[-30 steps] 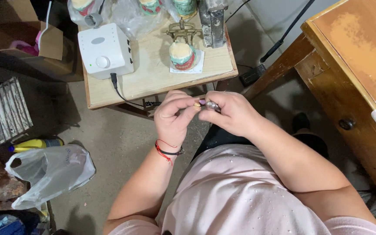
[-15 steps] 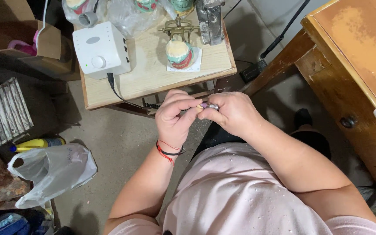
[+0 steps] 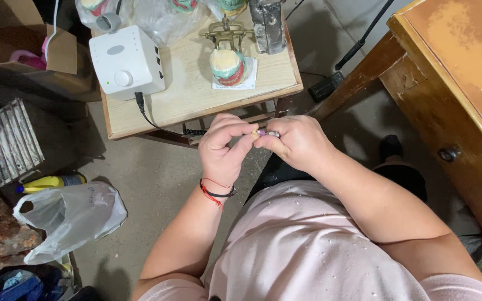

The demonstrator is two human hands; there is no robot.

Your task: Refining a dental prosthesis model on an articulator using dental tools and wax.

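My left hand [image 3: 225, 149] and my right hand [image 3: 294, 142] meet just below the front edge of a small wooden table [image 3: 191, 103]. The left fingertips pinch a small pale piece [image 3: 255, 132]. The right hand is closed around a thin metal handpiece [image 3: 271, 134], whose tip touches that piece. A red and black cord bracelet [image 3: 214, 192] circles the left wrist. Most of the handpiece is hidden inside the right fist.
On the table stand a white control box [image 3: 126, 60] with a black cable [image 3: 154, 124], a brass articulator holding a dental cast [image 3: 227, 58], and clear bags [image 3: 168, 17]. A wooden desk [image 3: 447, 89] is at the right. A white plastic bag [image 3: 71, 217] lies on the floor at left.
Both hands stay together at the same spot; the view has shifted slightly, and the fingers have made only small adjustments around the piece.
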